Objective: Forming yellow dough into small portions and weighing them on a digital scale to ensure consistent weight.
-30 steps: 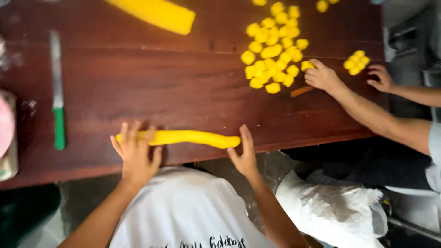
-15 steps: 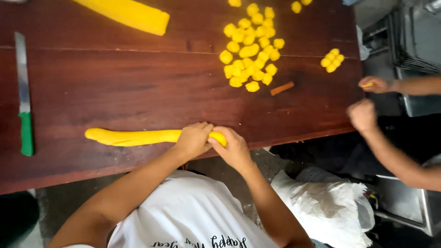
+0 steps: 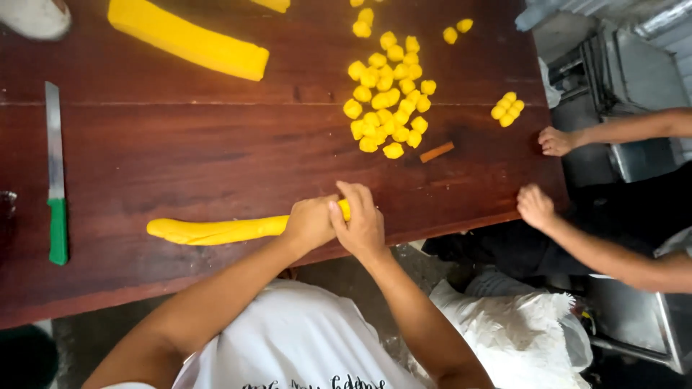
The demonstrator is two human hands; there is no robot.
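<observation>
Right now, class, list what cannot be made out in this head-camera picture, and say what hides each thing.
- Right end of the yellow dough roll: covered by the left hand and right hand.
- Dark object: cut off by the left edge.
- White object: cut off by the top edge.
- Small brown stick: too small to identify.
- Co-worker's hand: whether it holds anything is unclear.

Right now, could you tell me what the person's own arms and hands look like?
Both arms are bare to the shoulder; the left hand and right hand wear no gloves, rings or watch. Only a white shirt with dark lettering shows.
</observation>
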